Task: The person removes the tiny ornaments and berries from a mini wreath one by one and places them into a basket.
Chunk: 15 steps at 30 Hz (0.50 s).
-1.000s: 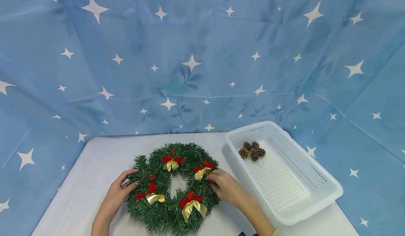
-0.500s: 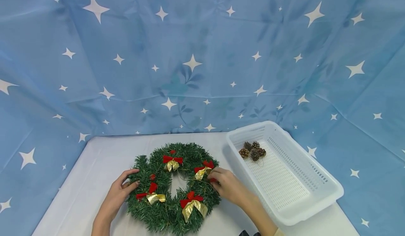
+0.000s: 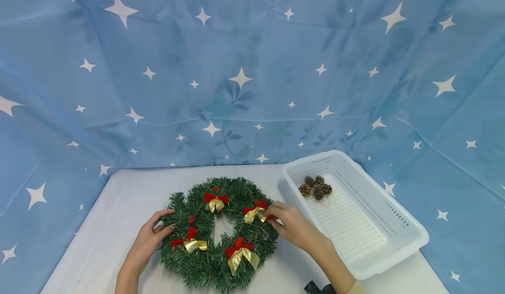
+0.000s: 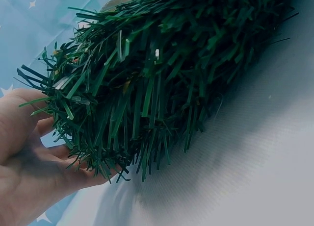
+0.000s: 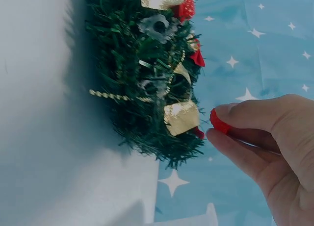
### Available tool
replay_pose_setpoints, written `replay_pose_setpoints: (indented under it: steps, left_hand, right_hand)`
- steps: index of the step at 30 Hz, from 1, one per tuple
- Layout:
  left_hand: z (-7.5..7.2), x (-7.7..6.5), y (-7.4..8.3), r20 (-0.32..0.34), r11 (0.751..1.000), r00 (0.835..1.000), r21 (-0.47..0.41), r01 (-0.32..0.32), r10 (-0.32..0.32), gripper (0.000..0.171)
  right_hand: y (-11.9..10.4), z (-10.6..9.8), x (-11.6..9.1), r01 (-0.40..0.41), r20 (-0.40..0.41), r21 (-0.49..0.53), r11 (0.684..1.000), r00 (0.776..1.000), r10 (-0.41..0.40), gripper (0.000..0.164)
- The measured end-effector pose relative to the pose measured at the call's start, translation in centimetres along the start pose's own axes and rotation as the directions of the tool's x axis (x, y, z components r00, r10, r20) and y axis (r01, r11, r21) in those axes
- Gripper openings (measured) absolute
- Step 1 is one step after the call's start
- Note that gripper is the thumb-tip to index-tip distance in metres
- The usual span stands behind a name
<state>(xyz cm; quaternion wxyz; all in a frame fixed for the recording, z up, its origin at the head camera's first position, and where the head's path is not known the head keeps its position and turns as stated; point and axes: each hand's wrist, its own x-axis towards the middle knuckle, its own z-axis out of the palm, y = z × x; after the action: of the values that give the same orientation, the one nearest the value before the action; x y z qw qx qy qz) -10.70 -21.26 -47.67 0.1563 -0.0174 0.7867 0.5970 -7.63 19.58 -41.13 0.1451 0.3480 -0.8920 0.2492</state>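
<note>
We see the left hand (image 3: 147, 237) gripping the wreath (image 3: 183, 265) at its left edge, fingers bent, the ring lying flat on the table (image 3: 146, 184). Our right hand (image 3: 295, 226), the nearer to the right bow (image 3: 254, 214), pinches a red piece (image 5: 219, 124) between thumb and finger; the bow lies just left of those fingertips. Farther off to the right, the basket (image 3: 367, 272) holds pine cones (image 3: 317, 192).
</note>
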Motion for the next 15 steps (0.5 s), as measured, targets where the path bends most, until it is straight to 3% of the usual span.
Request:
replay_pose_setpoints:
  steps: [15]
  left_hand:
    - [0.0, 0.0, -0.1, -0.001, 1.0, 1.0, -0.001, -0.004, 0.004, 0.06]
  right_hand:
    - [-0.1, -2.7, 0.4, -0.019, 0.033, -0.041, 0.999, 0.999, 0.02, 0.023]
